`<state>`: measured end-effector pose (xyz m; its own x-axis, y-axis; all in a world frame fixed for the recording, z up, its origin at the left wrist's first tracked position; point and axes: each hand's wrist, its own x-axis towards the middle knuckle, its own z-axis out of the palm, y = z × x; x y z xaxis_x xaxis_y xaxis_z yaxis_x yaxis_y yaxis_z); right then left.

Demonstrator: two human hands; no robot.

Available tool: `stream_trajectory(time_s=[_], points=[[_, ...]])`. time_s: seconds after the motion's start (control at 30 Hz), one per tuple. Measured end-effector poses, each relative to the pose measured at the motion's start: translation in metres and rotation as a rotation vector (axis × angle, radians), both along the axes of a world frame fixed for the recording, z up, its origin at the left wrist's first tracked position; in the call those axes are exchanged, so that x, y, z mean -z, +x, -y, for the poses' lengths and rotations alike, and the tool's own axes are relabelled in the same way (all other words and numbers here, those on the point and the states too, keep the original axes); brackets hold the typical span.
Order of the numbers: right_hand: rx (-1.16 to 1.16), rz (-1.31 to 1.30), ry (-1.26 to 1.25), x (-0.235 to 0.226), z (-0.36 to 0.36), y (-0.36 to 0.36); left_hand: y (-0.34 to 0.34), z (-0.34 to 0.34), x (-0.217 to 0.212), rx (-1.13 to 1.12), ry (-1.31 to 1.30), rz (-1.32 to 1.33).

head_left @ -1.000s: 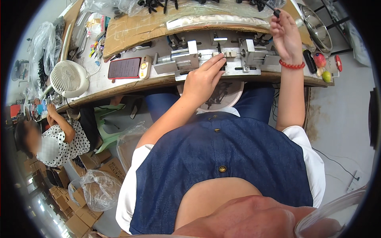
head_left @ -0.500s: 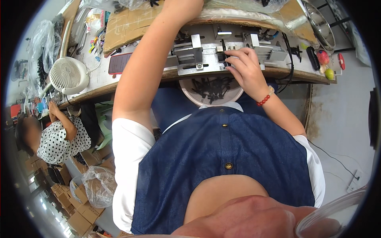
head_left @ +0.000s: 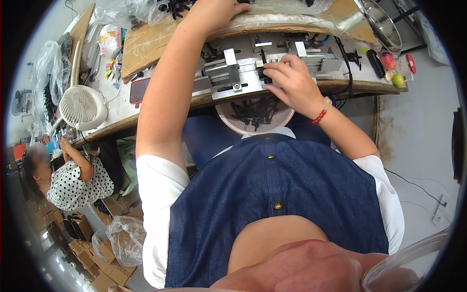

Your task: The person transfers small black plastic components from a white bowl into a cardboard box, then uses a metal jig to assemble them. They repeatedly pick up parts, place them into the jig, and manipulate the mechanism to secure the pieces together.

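My right hand (head_left: 291, 82), with a red bead bracelet at the wrist, rests on the metal jig (head_left: 227, 77) at the bench's front edge. Its fingertips pinch a small black part (head_left: 264, 72) against the jig's slide. My left arm stretches far over the bench, and my left hand (head_left: 212, 11) lies at the clear plastic bag of black parts (head_left: 168, 8) on the cardboard (head_left: 148, 45). Its fingers are curled downward, and what they hold is hidden. Under the jig, a white bowl (head_left: 228, 118) with several black parts sits in my lap.
A small white fan (head_left: 80, 106) and a dark phone (head_left: 139, 90) stand on the bench's left. Coloured round items (head_left: 392, 68) and a black cable lie at the right end. A seated person in a dotted shirt (head_left: 73, 181) works lower left, among cardboard boxes and plastic bags.
My left hand left the jig and reached up to the bag at the bench's back. My right hand came down from the far right onto the jig.
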<state>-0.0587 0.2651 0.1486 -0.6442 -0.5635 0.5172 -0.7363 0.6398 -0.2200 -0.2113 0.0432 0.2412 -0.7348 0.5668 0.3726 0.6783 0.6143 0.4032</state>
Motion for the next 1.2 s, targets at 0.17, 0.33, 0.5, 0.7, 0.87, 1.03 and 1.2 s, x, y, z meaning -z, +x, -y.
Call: stream_trajectory(time_s=[0.17,0.33,0.5,0.7,0.87,1.03,1.2], points=[[0.092,-0.208,-0.170,-0.041,-0.025,-0.069,0.022,0.010,0.008,-0.234,0.424,0.293],[0.459,-0.099,-0.130,-0.060,-0.032,-0.160,0.055,0.017,0.020,-0.343,0.915,0.528],[0.461,0.006,0.121,-0.074,-0.028,-0.167,0.134,0.002,0.051,-0.145,0.819,0.271],[0.317,0.009,-0.170,-0.082,-0.025,-0.142,0.173,-0.018,0.111,-0.174,0.488,0.010],[0.266,0.054,-0.397,-0.096,-0.023,-0.106,0.164,-0.028,0.126,-0.156,0.401,0.001],[0.129,0.050,-0.530,-0.093,-0.024,-0.083,0.164,-0.033,0.127,-0.177,0.349,0.034],[0.112,0.372,-0.729,-0.069,-0.024,-0.043,0.165,-0.032,0.123,-0.188,0.315,0.040]])
